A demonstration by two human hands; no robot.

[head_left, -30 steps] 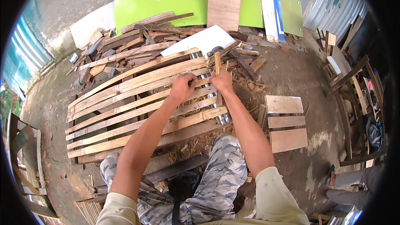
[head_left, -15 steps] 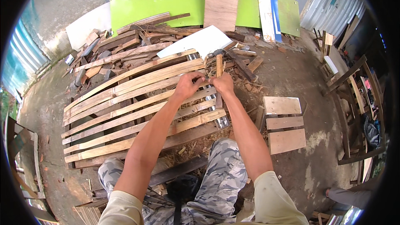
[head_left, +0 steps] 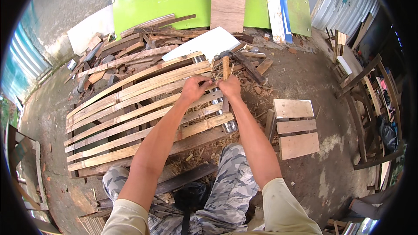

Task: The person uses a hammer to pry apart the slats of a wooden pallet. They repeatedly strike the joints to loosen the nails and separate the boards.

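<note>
Bamboo slats lie side by side across a wooden frame in front of me, their right ends over a shiny metallic strip. My left hand is at the right ends of the upper slats, thumb and fingertips pinched together; whatever is between them is too small to make out. Right beside it, my right hand is closed round the lower handle of a hammer. The hammer stands with its dark head away from me, above the slat ends. The two hands' fingertips nearly meet.
Scrap wood is heaped behind the slats, with a white panel on it. Small boards lie on the floor at right. A wooden rack stands farther right. Another person's leg shows at lower right.
Both hands keep almost the same pose at the slat ends, and the hammer stays in my right hand. The whole view has shifted slightly. The other person's leg at lower right has moved a little.
</note>
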